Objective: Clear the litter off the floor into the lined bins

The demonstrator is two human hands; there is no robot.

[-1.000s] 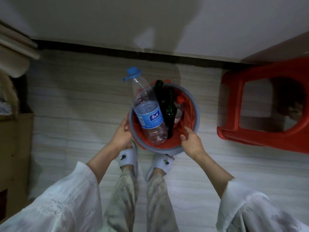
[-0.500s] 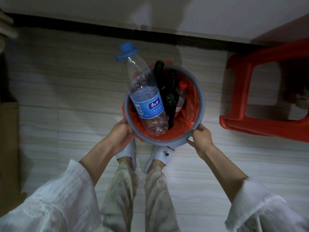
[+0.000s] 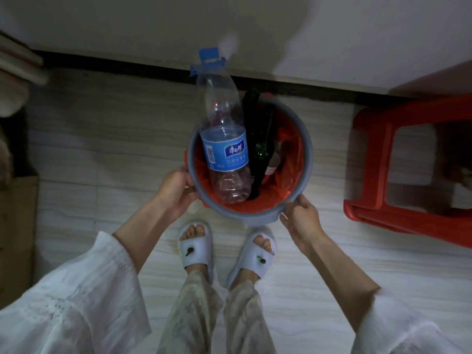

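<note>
A: At the far left edge, what is there?

B: A brown cardboard box (image 3: 18,226) on the pale striped floor (image 3: 102,139), partly cut off by the frame. A dark skirting strip runs along the foot of the white wall behind it.

A: And moving in toward the middle?

B: A loose white sleeve (image 3: 76,302) leads up to the left hand (image 3: 176,190). Its fingers curl round the left side of the grey bin (image 3: 307,159), thumb at the rim. The bin is round, lined with a red bag (image 3: 291,149), and appears lifted above the floor, just ahead of the person's feet in white slippers (image 3: 195,249).

A: What is inside the bin?

B: A large clear plastic water bottle (image 3: 222,139) with a blue label and blue cap; it stands tilted, its base deep in the liner and its neck rising well above the rim at the far side. Just right of it, touching, lean dark green glass bottles (image 3: 263,149). A smaller bottle lies behind them, too blurred to describe.

A: And the other hand?

B: The right hand (image 3: 301,221) pinches the near right part of the rim, thumb on top, fingers beneath.

A: Anything farther right?

B: A red plastic stool (image 3: 370,175) stands on the floor near the bin, not touching it.
</note>
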